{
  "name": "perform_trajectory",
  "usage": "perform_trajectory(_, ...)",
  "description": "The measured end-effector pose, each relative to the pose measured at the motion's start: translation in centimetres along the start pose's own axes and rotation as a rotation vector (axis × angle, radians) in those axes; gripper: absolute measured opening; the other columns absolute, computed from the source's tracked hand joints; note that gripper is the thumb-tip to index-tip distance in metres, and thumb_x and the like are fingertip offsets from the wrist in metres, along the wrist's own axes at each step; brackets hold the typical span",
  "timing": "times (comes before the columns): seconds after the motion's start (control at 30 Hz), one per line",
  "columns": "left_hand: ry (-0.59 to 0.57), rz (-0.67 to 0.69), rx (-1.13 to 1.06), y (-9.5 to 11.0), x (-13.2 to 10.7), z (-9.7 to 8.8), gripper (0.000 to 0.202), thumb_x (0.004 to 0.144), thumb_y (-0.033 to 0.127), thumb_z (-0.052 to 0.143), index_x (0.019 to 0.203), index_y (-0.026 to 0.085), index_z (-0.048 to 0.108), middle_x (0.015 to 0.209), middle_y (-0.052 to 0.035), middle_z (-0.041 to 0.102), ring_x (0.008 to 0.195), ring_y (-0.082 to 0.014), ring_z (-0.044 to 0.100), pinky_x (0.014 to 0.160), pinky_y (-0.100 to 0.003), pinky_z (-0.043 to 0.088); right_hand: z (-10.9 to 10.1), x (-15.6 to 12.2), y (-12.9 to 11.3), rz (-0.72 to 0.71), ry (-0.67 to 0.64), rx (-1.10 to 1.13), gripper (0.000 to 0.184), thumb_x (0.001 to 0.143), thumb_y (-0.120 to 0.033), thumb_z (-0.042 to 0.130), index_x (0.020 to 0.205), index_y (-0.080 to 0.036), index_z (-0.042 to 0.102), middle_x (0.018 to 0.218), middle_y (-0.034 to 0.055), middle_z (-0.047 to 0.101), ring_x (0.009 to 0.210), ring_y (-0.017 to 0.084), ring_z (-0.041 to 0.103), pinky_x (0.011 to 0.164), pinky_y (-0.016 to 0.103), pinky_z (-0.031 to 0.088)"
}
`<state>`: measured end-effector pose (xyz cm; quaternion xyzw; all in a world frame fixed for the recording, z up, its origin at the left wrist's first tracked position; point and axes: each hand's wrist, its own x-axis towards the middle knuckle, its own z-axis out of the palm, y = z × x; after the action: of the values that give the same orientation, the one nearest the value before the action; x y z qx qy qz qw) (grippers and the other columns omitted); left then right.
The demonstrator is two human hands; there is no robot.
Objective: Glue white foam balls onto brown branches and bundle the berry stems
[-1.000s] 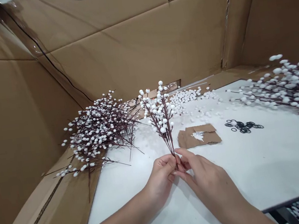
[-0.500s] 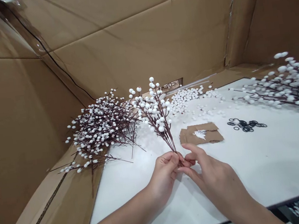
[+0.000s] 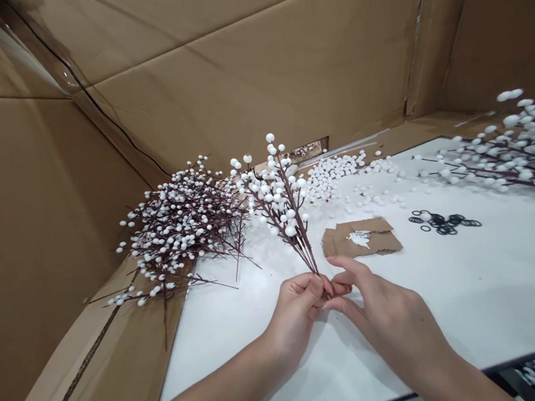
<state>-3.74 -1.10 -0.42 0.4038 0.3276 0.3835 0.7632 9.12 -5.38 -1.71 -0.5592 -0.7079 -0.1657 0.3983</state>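
The left hand (image 3: 295, 315) and the right hand (image 3: 396, 315) meet over the white table (image 3: 459, 307). The left hand is closed, with its thumb and fingers pinching the bunch (image 3: 290, 230) low down on its thin stems. The right hand is about half open. Its thumb and bent fingers come in from the right, close against the left hand's fingertips, and its first finger sticks out. I cannot tell if it has hold of the stem ends, because fingers hide that spot.

The bunch goes up and away from the hands. It is long and thin at the bottom and wide at the top, and it leans a little to the left. So its low end is right at both hands, and the left hand is the nearer one, since it has the grip. The right hand is just beside that low end.

Past the right hand lies a brown card (image 3: 335, 243) with white bits (image 3: 360, 239) on it. Black rings (image 3: 443, 225) lie to the right of the card. A big pile (image 3: 182, 225) of berry twigs is on the left, and more twigs (image 3: 526, 146) are far right. Loose berries (image 3: 335, 172) lie at the back, near the cardboard wall (image 3: 251, 77).
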Motion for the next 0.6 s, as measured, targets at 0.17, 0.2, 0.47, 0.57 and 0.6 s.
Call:
perform_trajectory(0.17, -0.001, -0.003, 0.039, 0.21, -0.22, -0.01, 0.026, 0.070, 0.036, 0.065, 0.060, 0.012, 0.064, 0.068, -0.0061, 0.065, 0.068, -0.0146, 0.058, 0.066, -0.023, 0.041, -0.14, 0.04, 0.01, 0.032, -0.024, 0.016, 0.039, 0.091, -0.047, 0.026, 0.108, -0.018, 0.046, 0.069, 0.0015, 0.068, 0.054, 0.013, 0.065, 0.040, 0.021, 0.040)
perform_trajectory(0.2, -0.003, -0.003, 0.040, 0.24, -0.24, -0.02, 0.026, 0.070, 0.036, 0.064, 0.061, 0.012, 0.065, 0.068, -0.0063, 0.065, 0.067, -0.0146, 0.058, 0.067, -0.023, 0.041, -0.16, 0.08, -0.01, 0.037, -0.026, 0.020, 0.039, 0.091, -0.047, 0.026, 0.108, -0.018, 0.046, 0.069, 0.0014, 0.069, 0.054, 0.013, 0.065, 0.040, 0.020, 0.040)
perform_trajectory(0.47, 0.001, 0.004, 0.034, 0.22, -0.08, 0.02, 0.024, 0.071, 0.033, 0.064, 0.063, 0.011, 0.067, 0.068, -0.0074, 0.065, 0.073, -0.0166, 0.060, 0.069, -0.023, 0.042, -0.30, 0.04, -0.05, 0.146, -0.086, 0.125, 0.038, 0.088, -0.053, 0.030, 0.098, -0.021, 0.046, 0.074, 0.0017, 0.069, 0.053, 0.015, 0.065, 0.039, 0.022, 0.044)
perform_trajectory(0.57, 0.007, 0.010, 0.037, 0.14, -0.12, 0.04, 0.024, 0.068, 0.034, 0.067, 0.060, 0.011, 0.065, 0.065, -0.0064, 0.065, 0.074, -0.0175, 0.060, 0.070, -0.025, 0.043, -0.62, -0.13, 0.04, 0.237, -0.202, 0.306, 0.023, 0.086, -0.045, 0.042, 0.091, -0.023, 0.049, 0.081, 0.0009, 0.067, 0.064, 0.015, 0.065, 0.048, 0.022, 0.049)
perform_trajectory(0.6, 0.015, 0.011, 0.037, 0.09, -0.13, 0.05, 0.025, 0.067, 0.036, 0.068, 0.059, 0.012, 0.064, 0.064, -0.0059, 0.064, 0.072, -0.0173, 0.060, 0.070, -0.025, 0.042, -0.75, -0.19, 0.06, 0.274, -0.244, 0.377, 0.019, 0.085, -0.041, 0.045, 0.089, -0.023, 0.050, 0.083, 0.0007, 0.067, 0.068, 0.014, 0.065, 0.053, 0.022, 0.051)
